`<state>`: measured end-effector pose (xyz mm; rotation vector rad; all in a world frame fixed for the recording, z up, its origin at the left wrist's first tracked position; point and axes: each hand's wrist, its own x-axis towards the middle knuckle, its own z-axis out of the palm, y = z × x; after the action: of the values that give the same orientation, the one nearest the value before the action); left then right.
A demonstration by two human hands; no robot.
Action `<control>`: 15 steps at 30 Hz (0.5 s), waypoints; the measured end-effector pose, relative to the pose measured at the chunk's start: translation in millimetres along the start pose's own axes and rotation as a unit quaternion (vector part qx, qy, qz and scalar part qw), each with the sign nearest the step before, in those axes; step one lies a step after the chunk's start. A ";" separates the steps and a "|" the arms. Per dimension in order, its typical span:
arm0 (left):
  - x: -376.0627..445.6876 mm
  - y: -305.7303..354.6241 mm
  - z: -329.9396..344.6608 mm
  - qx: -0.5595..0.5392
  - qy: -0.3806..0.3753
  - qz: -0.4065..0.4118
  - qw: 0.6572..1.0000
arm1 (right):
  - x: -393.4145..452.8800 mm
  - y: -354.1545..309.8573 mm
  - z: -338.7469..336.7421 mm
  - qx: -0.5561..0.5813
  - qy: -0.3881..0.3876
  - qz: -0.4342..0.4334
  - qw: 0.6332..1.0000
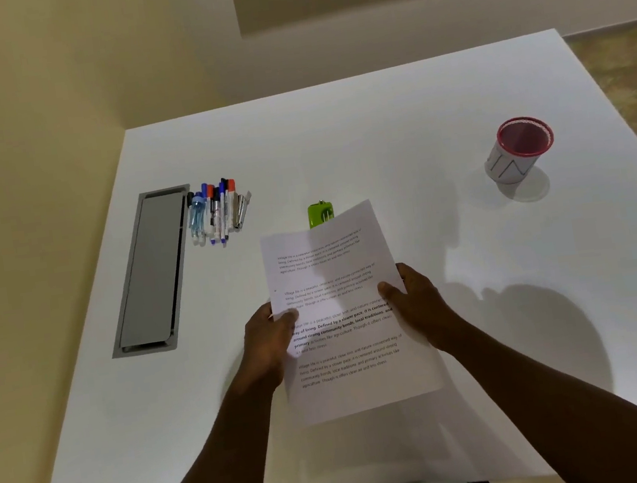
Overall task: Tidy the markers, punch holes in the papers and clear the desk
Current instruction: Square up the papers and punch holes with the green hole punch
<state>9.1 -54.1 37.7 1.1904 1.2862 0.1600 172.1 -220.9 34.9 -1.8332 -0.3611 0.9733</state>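
Note:
I hold the printed papers above the middle of the white desk, tilted slightly. My left hand grips their left edge and my right hand grips their right edge, thumbs on top. Behind the top edge of the papers a green hole punch lies on the desk, partly hidden by the sheet. A loose pile of markers and pens with red, blue and black caps lies at the back left. An empty red mesh pen holder stands at the back right.
A grey metal cable hatch is set flush into the desk at the left, right beside the markers. A cream wall runs along the left and back edges. The desk's front edge is close to my body.

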 end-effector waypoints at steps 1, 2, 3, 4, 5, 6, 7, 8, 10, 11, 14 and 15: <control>1.1 0.5 -7.1 0.000 0.007 0.002 1.000 | 1.1 -2.2 7.6 -0.004 0.002 -0.003 1.000; 3.0 0.9 -14.6 0.000 0.014 0.002 1.000 | 2.7 -4.7 15.4 -0.007 0.001 -0.005 1.000; 4.0 1.8 -22.6 0.004 0.019 0.001 1.000 | 4.1 -7.1 23.2 -0.011 -0.001 -0.006 1.000; 5.6 2.1 -30.7 0.007 0.023 0.000 1.000 | 5.5 -9.9 30.9 -0.017 -0.004 -0.009 1.000; 7.5 1.9 -38.6 0.010 0.027 -0.001 1.000 | 6.8 -12.4 38.3 -0.022 -0.008 -0.010 1.000; 9.8 1.6 -46.3 0.012 0.030 -0.002 0.999 | 8.2 -15.1 45.5 -0.024 -0.012 -0.012 1.000; 11.2 2.1 -53.5 0.013 0.031 -0.003 0.999 | 9.8 -17.4 52.7 -0.024 -0.015 -0.013 1.000; 13.4 2.1 -60.1 0.012 0.033 -0.004 0.999 | 11.5 -19.5 59.5 -0.027 -0.018 -0.012 0.999; 16.9 2.6 -71.5 0.008 0.039 -0.008 0.999 | 14.7 -23.2 72.2 -0.037 -0.025 -0.009 0.999; 18.5 2.6 -76.6 0.008 0.044 -0.008 0.999 | 15.8 -24.8 78.4 -0.041 -0.028 -0.008 0.999; 20.8 3.8 -90.9 0.016 0.051 0.000 0.999 | 19.1 -27.5 96.3 -0.052 -0.031 -0.005 0.998; 21.9 3.8 -95.3 0.020 0.050 0.003 0.999 | 20.4 -27.8 101.9 -0.059 -0.032 -0.006 0.998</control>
<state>-56.6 18.2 43.4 1.2340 1.3798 0.2010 112.8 -131.1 30.5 -1.9073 -0.4762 1.0222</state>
